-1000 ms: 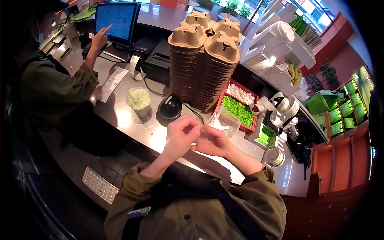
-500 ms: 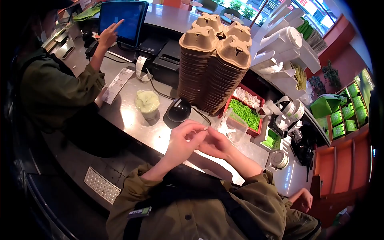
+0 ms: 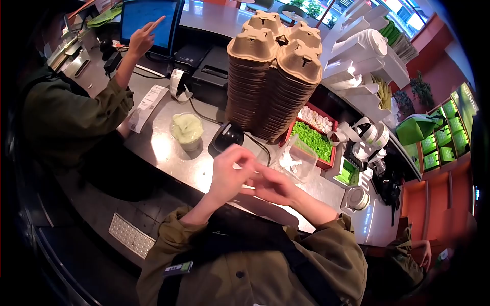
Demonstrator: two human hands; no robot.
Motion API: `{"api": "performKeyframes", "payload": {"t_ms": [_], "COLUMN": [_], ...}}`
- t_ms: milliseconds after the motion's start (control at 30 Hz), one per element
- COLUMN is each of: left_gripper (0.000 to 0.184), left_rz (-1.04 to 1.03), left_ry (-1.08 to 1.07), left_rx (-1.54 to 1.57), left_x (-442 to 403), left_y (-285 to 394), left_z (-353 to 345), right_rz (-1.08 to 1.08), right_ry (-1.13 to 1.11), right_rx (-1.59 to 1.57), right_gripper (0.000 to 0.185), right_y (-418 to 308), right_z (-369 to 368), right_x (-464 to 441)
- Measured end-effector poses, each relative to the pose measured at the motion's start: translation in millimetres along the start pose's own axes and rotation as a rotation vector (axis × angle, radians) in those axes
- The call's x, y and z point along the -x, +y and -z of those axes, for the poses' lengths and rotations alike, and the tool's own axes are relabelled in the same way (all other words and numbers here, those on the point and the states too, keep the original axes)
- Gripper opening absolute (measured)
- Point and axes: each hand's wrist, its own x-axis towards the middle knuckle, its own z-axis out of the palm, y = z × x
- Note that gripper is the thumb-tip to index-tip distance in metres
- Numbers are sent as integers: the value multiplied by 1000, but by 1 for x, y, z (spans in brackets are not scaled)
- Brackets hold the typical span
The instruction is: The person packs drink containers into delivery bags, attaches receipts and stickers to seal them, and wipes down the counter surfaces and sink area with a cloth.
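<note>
My left hand [image 3: 232, 171] and my right hand [image 3: 277, 186] meet over the counter's front edge, fingers bent inward and fingertips close together. Both look closed in a pinch; anything between the fingers is too small or blurred to make out. Just beyond them sits a round black device [image 3: 228, 135] with a cable. A cup with pale green contents [image 3: 187, 128] stands upright to its left. To the right of my hands is a clear plastic container [image 3: 297, 162] with white pieces inside.
Tall stacked cardboard cup carriers [image 3: 273, 76] rise behind the device. A red tray of green and white packets [image 3: 312, 142] stands right of them. At left, a co-worker's hand [image 3: 141, 40] points at a screen [image 3: 151, 23]; a receipt [image 3: 148, 109] lies nearby. Another person's hand [image 3: 422, 252] shows at lower right.
My hands stay together, with their fingers shifting slightly. Another person has come into view at lower right. The co-worker's hand has moved up and right across the screen.
</note>
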Motion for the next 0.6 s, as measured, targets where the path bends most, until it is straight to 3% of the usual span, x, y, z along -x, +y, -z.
{"api": "performKeyframes", "payload": {"t_ms": [33, 100, 133, 233, 267, 500, 600], "left_gripper": [4, 4, 5, 5, 6, 12, 14], "left_rz": [-53, 127, 110, 84, 75, -265, -305], "left_ry": [59, -20, -58, -102, -102, -11, 24], "left_rx": [-84, 100, 139, 159, 149, -116, -125], "left_x": [-2, -2, -2, 0, -1, -2, -2], "left_y": [-3, 0, -1, -3, -3, -3, 1], "left_z": [2, 6, 3, -9, -12, -24, -31], "right_rz": [31, 91, 171, 370, 481, 466, 435], "right_ry": [67, 210, 330, 495, 465, 423, 302], "right_rx": [160, 481, 634, 750, 860, 1261, 1049], "right_gripper": [47, 38, 30, 12, 10, 16, 28], "right_y": [-4, -15, -19, -30, -33, -45, -46], "right_z": [-2, -1, 6, 6, 0, -11, -16], "right_x": [6, 20, 24, 33, 32, 55, 60]}}
